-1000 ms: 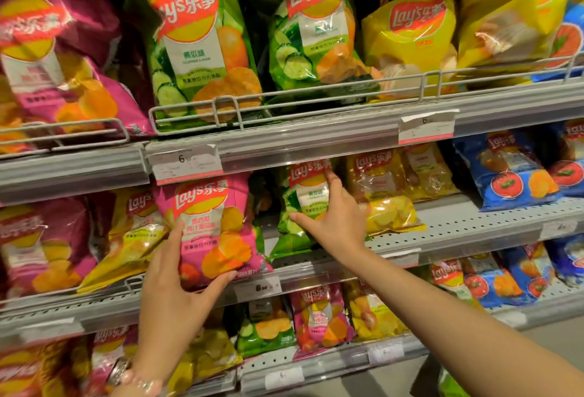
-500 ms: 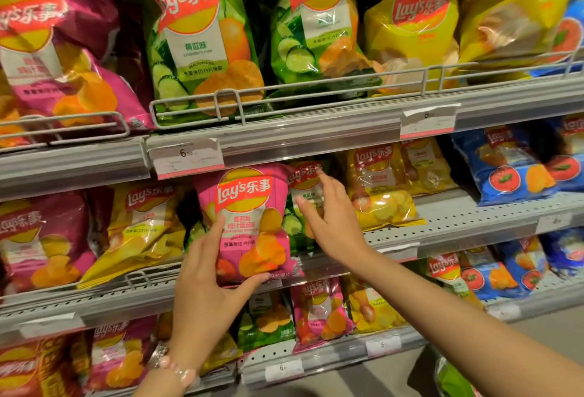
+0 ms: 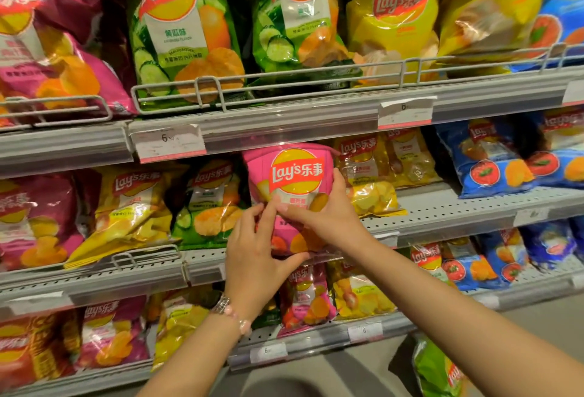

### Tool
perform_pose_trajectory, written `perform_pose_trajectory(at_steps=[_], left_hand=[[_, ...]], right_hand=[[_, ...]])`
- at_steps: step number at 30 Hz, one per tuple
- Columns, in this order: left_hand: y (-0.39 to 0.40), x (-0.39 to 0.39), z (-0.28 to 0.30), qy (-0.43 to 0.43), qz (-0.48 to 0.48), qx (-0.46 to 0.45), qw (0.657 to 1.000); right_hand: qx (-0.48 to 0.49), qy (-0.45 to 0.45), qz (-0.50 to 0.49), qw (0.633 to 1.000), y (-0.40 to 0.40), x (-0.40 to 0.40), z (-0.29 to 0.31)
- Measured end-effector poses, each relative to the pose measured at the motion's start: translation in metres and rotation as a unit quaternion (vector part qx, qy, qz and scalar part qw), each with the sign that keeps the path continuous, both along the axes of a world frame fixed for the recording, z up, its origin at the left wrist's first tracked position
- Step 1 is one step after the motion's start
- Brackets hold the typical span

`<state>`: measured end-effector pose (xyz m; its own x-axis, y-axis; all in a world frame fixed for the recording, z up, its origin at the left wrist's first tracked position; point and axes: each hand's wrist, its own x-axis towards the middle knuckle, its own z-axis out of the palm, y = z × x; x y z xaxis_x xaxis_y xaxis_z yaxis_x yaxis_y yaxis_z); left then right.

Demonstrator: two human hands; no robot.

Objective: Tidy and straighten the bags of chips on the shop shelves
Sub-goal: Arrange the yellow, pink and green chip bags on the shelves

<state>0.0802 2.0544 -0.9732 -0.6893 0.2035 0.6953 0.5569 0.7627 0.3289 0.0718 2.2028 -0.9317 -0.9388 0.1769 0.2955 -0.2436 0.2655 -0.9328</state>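
Observation:
A small pink chip bag (image 3: pixel 295 172) stands upright at the middle of the second shelf (image 3: pixel 442 210), between a green bag (image 3: pixel 211 204) and yellow bags (image 3: pixel 366 175). My left hand (image 3: pixel 256 257) grips its lower left part, thumb under the bottom edge. My right hand (image 3: pixel 322 216) holds its right side, fingers laid across the front. Both hands cover the lower half of the bag.
Large green (image 3: pixel 183 30), yellow (image 3: pixel 395 17) and magenta (image 3: pixel 41 36) bags fill the top shelf behind a wire rail (image 3: pixel 284 80). Blue bags (image 3: pixel 493 159) lie at the right. A yellow bag (image 3: pixel 126 210) leans at the left. More small bags sit on the lower shelf (image 3: pixel 309 339).
The pink bag has moved right along the second shelf, from beside the yellow bag to in front of the yellow bags at centre. My right hand left the green bag and took hold of the pink one.

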Motion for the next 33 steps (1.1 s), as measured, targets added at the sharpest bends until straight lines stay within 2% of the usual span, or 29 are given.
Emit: perform_pose_trajectory(at_steps=[4,6,11,13,18,25,33], left_hand=[[-0.012,0.008,0.003,-0.03,-0.05,0.012,0.998],[-0.031,0.01,0.005,-0.038,-0.044,0.013,0.998],[-0.102,-0.009,0.019,-0.006,0.12,0.076,0.99],[-0.13,-0.023,0.025,-0.01,0.201,0.063,0.978],[-0.17,-0.05,0.034,-0.136,0.319,0.02,0.938],[-0.192,-0.071,0.032,-0.201,0.329,0.014,0.923],[-0.204,-0.073,0.026,-0.125,0.287,0.054,0.948]], right_hand=[[0.016,0.012,-0.011,1.0,0.008,0.0,-0.003],[0.018,0.009,-0.01,1.0,0.009,-0.001,-0.004],[0.032,0.012,-0.007,0.999,0.006,-0.006,-0.005],[0.031,0.019,-0.015,0.999,0.002,-0.008,-0.006],[0.013,0.017,-0.017,1.0,-0.013,-0.012,-0.006],[0.017,0.014,-0.006,1.0,-0.031,-0.016,-0.003],[0.029,0.013,0.014,0.999,-0.049,-0.025,0.012]])
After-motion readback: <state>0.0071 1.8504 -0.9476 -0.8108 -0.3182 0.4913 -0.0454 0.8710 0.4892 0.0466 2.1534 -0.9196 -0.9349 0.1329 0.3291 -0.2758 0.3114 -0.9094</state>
